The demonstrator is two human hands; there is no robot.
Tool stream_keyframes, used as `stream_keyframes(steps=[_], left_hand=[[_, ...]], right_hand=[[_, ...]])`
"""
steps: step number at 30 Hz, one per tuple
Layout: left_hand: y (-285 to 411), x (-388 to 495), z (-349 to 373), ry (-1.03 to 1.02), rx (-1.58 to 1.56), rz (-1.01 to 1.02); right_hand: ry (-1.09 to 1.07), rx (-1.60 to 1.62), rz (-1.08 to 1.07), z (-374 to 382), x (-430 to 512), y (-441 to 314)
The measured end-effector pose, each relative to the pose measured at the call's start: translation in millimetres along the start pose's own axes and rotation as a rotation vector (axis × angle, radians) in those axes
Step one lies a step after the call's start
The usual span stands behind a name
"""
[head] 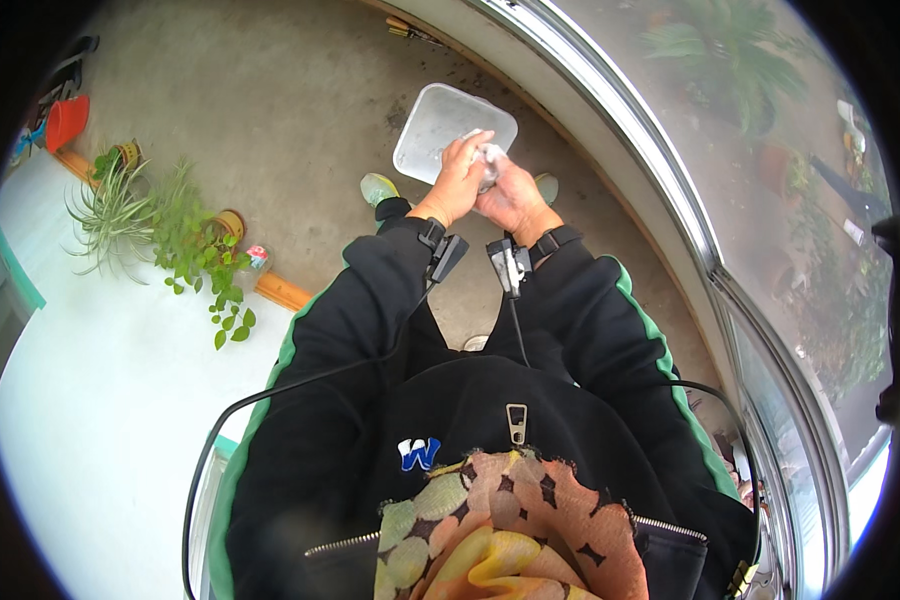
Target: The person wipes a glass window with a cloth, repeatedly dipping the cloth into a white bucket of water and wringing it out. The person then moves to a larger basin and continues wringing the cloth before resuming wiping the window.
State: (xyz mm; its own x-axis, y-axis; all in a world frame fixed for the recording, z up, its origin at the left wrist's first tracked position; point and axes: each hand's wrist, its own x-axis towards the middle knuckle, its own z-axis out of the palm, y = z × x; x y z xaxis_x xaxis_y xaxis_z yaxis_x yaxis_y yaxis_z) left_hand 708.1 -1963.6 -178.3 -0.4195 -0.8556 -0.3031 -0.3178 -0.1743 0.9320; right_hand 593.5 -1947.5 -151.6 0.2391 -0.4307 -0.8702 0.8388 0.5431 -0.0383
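Observation:
Both my hands are together in front of me, over the near right part of a translucent plastic basin. A whitish, wet-looking crumpled cloth is squeezed between them. My left hand wraps it from the left, fingers over its top. My right hand presses it from the right and below. The cloth's exact shape is hidden by my fingers. The basin stands on the concrete floor beyond my shoes, and small bits or drops show inside it. Wrist straps with small devices sit on both wrists.
A glazed window frame curves along the right, over a low wall. Brushes lie by the wall's foot at the top. Potted plants and a plastic bottle stand at the left by a white wall. A red container is farther left.

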Motion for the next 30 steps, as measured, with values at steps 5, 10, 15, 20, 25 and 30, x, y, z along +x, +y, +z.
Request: stream_keyframes(steps=[5,10,15,20,25,30], left_hand=[[19.9,-29.9,-13.7,-0.130,0.326,0.284],[22.2,-20.1,-37.2,-0.125,0.667,0.555],[12.7,-9.0,-31.3,0.038,0.759,0.548],[8.9,-3.7,-17.9,0.131,0.539,0.379],[11.0,2.7,-19.0,0.167,0.514,0.227],[18.9,5.4,-23.4,0.111,0.622,0.122]], right_hand=[[-0.080,-0.030,-0.048,2.8,0.3,-11.3],[-0.044,-0.079,0.051,6.9,-4.9,-12.1],[0.107,-0.171,-0.030,11.8,-0.6,-10.4],[0.211,-0.442,-0.002,15.0,-0.7,-5.7],[0.192,-0.888,-0.115,12.6,3.0,-1.1],[0.185,-1.127,-0.385,-0.5,18.6,0.9]])
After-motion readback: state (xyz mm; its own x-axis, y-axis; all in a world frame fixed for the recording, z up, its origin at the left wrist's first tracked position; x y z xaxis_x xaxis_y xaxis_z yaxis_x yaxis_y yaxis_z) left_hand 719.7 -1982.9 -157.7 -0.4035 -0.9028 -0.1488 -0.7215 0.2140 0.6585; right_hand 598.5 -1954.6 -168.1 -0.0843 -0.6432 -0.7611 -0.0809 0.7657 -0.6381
